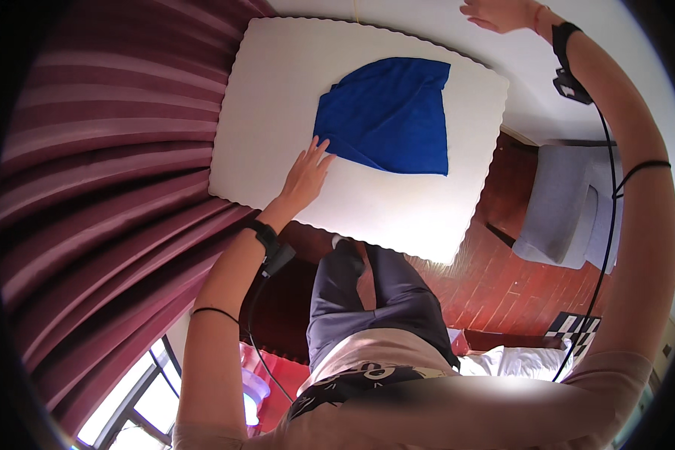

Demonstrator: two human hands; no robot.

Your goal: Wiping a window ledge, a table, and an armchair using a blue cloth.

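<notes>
A blue cloth (397, 112) lies on the white tabletop (270, 90), folded over on itself with a few creases and an uneven outline. By the cloth's near left corner, my left hand (307, 176) is open, its fingers apart and the tips at the cloth's edge; whether they press on it I cannot tell. My right hand (502, 13) is raised past the table's far right corner, in front of the pale wall. Its fingers are loosely stretched out with nothing in them, and the picture's upper edge cuts it off slightly.
Dark pink curtains (120, 150) hang along the table's left side. A grey-blue upholstered seat (566, 202) stands to the right on the reddish wooden floor (502, 281). Black cables (606, 247) run from the devices on both wrists. A white pillow-like item (514, 362) lies behind me at the right.
</notes>
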